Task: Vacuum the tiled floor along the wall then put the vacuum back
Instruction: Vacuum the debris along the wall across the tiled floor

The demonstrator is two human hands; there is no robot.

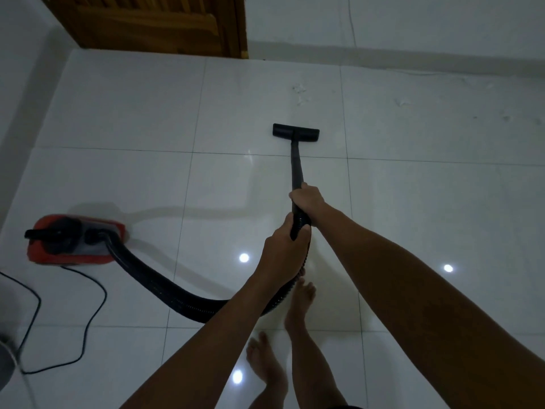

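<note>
A red and black vacuum body (77,239) sits on the white tiled floor (118,119) at the left. Its ribbed black hose (165,290) curves rightward and up to a black wand (295,166). The wand ends in a flat black nozzle (295,131) resting on the tiles, short of the far wall (413,31). My right hand (306,199) grips the wand's lower end. My left hand (283,246) grips the hose just below it. Small white bits of debris (300,94) lie beyond the nozzle, near the wall.
A wooden door (147,22) stands at the back left. The vacuum's black power cord (88,314) loops over the floor at the lower left, beside a grey object (7,349) at the edge. My bare feet (298,305) stand under the hose. More debris (402,101) lies to the right.
</note>
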